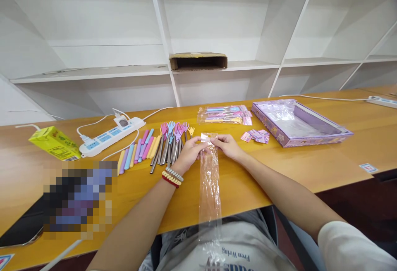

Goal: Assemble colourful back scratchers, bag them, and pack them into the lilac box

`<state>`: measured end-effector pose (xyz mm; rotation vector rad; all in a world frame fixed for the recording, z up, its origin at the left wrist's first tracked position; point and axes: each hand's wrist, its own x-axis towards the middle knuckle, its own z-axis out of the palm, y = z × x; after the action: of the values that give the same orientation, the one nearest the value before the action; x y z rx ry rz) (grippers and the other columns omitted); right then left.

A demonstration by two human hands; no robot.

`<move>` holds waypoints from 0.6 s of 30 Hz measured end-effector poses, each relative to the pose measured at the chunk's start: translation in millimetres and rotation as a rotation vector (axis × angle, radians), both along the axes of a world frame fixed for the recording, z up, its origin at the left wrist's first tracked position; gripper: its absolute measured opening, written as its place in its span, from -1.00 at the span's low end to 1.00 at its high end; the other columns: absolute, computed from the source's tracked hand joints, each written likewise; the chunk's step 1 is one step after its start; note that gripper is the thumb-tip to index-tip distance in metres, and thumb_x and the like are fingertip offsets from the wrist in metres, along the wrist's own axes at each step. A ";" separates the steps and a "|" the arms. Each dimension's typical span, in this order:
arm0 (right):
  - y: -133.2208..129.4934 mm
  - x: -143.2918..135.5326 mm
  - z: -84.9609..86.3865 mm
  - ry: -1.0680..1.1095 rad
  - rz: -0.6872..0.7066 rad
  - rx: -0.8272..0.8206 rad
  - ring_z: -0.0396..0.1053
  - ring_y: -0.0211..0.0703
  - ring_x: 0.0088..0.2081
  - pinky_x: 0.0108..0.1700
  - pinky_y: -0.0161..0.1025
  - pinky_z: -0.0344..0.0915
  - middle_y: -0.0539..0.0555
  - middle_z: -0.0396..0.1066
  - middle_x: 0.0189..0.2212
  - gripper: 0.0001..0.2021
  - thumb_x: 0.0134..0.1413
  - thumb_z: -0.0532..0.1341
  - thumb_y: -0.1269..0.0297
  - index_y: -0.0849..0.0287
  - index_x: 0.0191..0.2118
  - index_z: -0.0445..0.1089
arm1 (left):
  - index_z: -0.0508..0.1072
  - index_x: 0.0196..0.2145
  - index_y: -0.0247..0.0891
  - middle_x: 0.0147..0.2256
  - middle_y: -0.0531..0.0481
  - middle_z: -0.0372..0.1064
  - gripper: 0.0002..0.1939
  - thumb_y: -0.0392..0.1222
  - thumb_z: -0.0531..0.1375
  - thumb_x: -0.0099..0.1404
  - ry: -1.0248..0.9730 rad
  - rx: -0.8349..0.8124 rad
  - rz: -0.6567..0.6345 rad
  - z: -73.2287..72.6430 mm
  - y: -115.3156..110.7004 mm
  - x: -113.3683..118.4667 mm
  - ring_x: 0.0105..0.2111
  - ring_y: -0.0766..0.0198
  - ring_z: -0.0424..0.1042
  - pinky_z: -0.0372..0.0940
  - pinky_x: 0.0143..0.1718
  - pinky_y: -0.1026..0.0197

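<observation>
A long clear plastic bag [210,180] hangs from both hands over the table's front edge. My left hand [190,153] pinches its top end from the left. On the right side of the same end, my right hand [228,146] grips it between thumb and fingers. Left of the hands lie metal rods with colourful hand-shaped ends [170,139], beside pastel pink, purple, blue and yellow sticks [139,149]. Filled clear packets [225,115] rest behind the hands. Small pink and purple cards [257,136] lie to the right.
A purple open box [313,141] sits at the right. On the left are a white power strip [108,138] with cables, a yellow drink carton [55,143] and a partly pixelated dark device [26,225]. White shelves behind hold a cardboard box [198,61].
</observation>
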<state>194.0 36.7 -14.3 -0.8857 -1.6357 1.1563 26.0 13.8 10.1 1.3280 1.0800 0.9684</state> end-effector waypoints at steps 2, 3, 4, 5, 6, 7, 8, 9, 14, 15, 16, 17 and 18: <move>0.2 1.4 0.5 -0.019 0.013 -0.001 -0.04 -0.43 -0.59 -0.52 -0.38 -0.07 -0.10 0.03 -0.66 -0.59 -0.02 0.18 -0.01 0.27 -0.59 0.24 | 0.35 -0.33 -0.33 -0.57 -0.02 0.41 -0.69 0.00 0.18 0.11 0.027 0.020 0.013 -2.8 1.2 0.8 -0.70 0.40 0.25 0.03 -0.71 0.37; -0.1 1.2 0.4 -0.027 0.018 -0.001 -0.03 -0.43 -0.59 -0.52 -0.38 -0.07 -0.10 0.05 -0.66 -0.59 -0.03 0.18 -0.02 0.27 -0.59 0.25 | 0.36 -0.37 -0.33 -0.58 -0.01 0.40 -0.68 0.02 0.17 0.11 0.040 0.042 0.032 -4.4 2.1 1.1 -0.70 0.39 0.25 0.04 -0.71 0.36; -0.8 0.5 0.3 -0.032 0.019 -0.003 -0.02 -0.43 -0.60 -0.52 -0.38 -0.06 -0.09 0.07 -0.66 -0.59 -0.04 0.18 -0.03 0.28 -0.58 0.27 | 0.36 -0.40 -0.33 -0.59 0.00 0.39 -0.69 0.02 0.17 0.11 0.045 0.070 0.060 -5.9 3.1 1.3 -0.70 0.39 0.25 0.07 -0.70 0.35; -1.6 -0.2 0.2 -0.034 0.018 -0.013 0.01 -0.43 -0.60 -0.53 -0.38 -0.04 -0.09 0.11 -0.65 -0.60 -0.04 0.18 -0.04 0.28 -0.53 0.30 | 0.35 -0.43 -0.33 -0.59 0.01 0.39 -0.70 0.02 0.18 0.11 0.044 0.101 0.096 -7.1 4.1 1.2 -0.70 0.39 0.26 0.10 -0.68 0.35; -2.5 -0.6 0.4 -0.039 0.024 -0.032 0.04 -0.42 -0.61 -0.53 -0.38 -0.01 -0.08 0.15 -0.64 -0.60 -0.04 0.18 -0.05 0.27 -0.45 0.33 | 0.35 -0.45 -0.33 -0.59 0.01 0.38 -0.71 0.01 0.18 0.11 0.035 0.130 0.144 -8.0 5.2 0.9 -0.69 0.38 0.27 0.13 -0.66 0.34; -3.7 -0.5 1.2 -0.050 0.039 -0.059 0.08 -0.40 -0.61 -0.53 -0.37 0.03 -0.08 0.20 -0.62 -0.58 -0.04 0.17 -0.07 0.27 -0.32 0.34 | 0.34 -0.46 -0.32 -0.58 0.01 0.39 -0.71 0.01 0.18 0.11 0.018 0.154 0.200 -8.4 6.3 0.2 -0.68 0.38 0.29 0.16 -0.64 0.33; -5.4 0.2 2.9 -0.077 0.067 -0.090 0.13 -0.38 -0.61 -0.52 -0.36 0.08 -0.06 0.25 -0.58 -0.53 -0.04 0.17 -0.08 0.26 -0.17 0.30 | 0.32 -0.46 -0.31 -0.57 0.01 0.39 -0.71 0.01 0.17 0.11 -0.004 0.175 0.264 -8.4 7.5 -0.9 -0.68 0.37 0.30 0.18 -0.63 0.32; -7.7 1.4 5.7 -0.127 0.097 -0.114 0.18 -0.34 -0.59 -0.50 -0.35 0.13 -0.03 0.30 -0.54 -0.43 -0.05 0.17 -0.09 0.24 -0.01 0.21 | 0.30 -0.46 -0.30 -0.57 0.01 0.39 -0.71 0.02 0.16 0.12 -0.027 0.193 0.340 -8.1 8.8 -2.5 -0.68 0.37 0.30 0.18 -0.64 0.32; -33.1 -0.2 30.8 -0.619 -0.030 0.142 0.34 0.01 -0.22 -0.22 -0.10 0.24 0.26 0.30 -0.11 0.14 -0.36 0.32 -0.15 0.14 0.29 -0.29 | 0.25 -0.42 -0.27 -0.53 -0.01 0.40 -0.72 0.03 0.11 0.15 -0.134 0.206 0.640 -5.5 14.2 -11.4 -0.67 0.34 0.33 0.15 -0.69 0.34; -40.8 -4.4 34.8 -0.716 -0.089 0.223 0.32 0.09 -0.16 -0.17 -0.04 0.22 0.30 0.22 -0.02 0.20 -0.42 0.33 -0.16 0.13 0.30 -0.36 | 0.25 -0.41 -0.27 -0.53 -0.01 0.40 -0.72 0.03 0.10 0.15 -0.155 0.207 0.666 -5.3 14.7 -12.1 -0.66 0.33 0.34 0.15 -0.69 0.34; -48.6 -9.4 37.2 -0.804 -0.133 0.283 0.31 0.15 -0.13 -0.15 0.00 0.21 0.33 0.16 0.03 0.22 -0.42 0.33 -0.14 0.11 0.30 -0.40 | 0.25 -0.40 -0.26 -0.52 -0.01 0.40 -0.72 0.04 0.10 0.15 -0.178 0.214 0.684 -5.0 15.0 -12.2 -0.64 0.32 0.35 0.16 -0.68 0.33; -56.1 -14.7 38.0 -0.880 -0.160 0.321 0.31 0.16 -0.13 -0.15 0.01 0.21 0.33 0.12 0.05 0.19 -0.37 0.32 -0.10 0.09 0.30 -0.42 | 0.24 -0.41 -0.26 -0.52 -0.01 0.40 -0.71 0.04 0.10 0.15 -0.203 0.223 0.695 -4.5 14.9 -11.7 -0.61 0.32 0.37 0.18 -0.66 0.33; -62.9 -19.3 37.3 -0.943 -0.172 0.340 0.32 0.14 -0.16 -0.16 0.00 0.22 0.32 0.11 0.04 0.11 -0.28 0.30 -0.03 0.08 0.30 -0.42 | 0.23 -0.42 -0.26 -0.52 0.00 0.39 -0.71 0.04 0.11 0.14 -0.233 0.235 0.695 -3.7 14.4 -10.9 -0.59 0.32 0.38 0.21 -0.62 0.33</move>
<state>174.6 -26.2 23.0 -1.4164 -2.3330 0.2852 15.1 28.2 6.4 0.9861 1.2982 1.7618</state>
